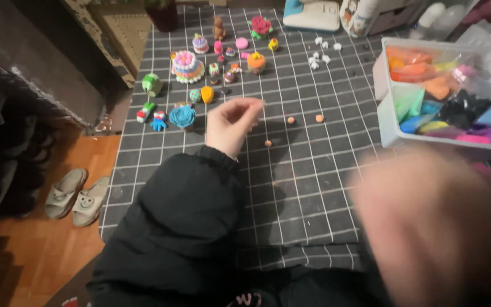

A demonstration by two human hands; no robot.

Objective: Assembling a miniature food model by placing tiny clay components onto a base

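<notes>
Left hand (231,122): I am curling its grip loosely, gripping nothing visible, near three orange balls (291,120) mid-surface.
Right hand (433,222): blurring; grip unreadable.

Counter (313,170) covered in dark grey cloth, white grid. Balls (319,118) orange. Sleeve (183,227) black. Box (383,79) white, multicoloured clay (444,96) inside.

left hand (231,122) curled above grid cloth (302,187) | three orange balls (291,120) beside | right hand (439,227) blurred
</notes>
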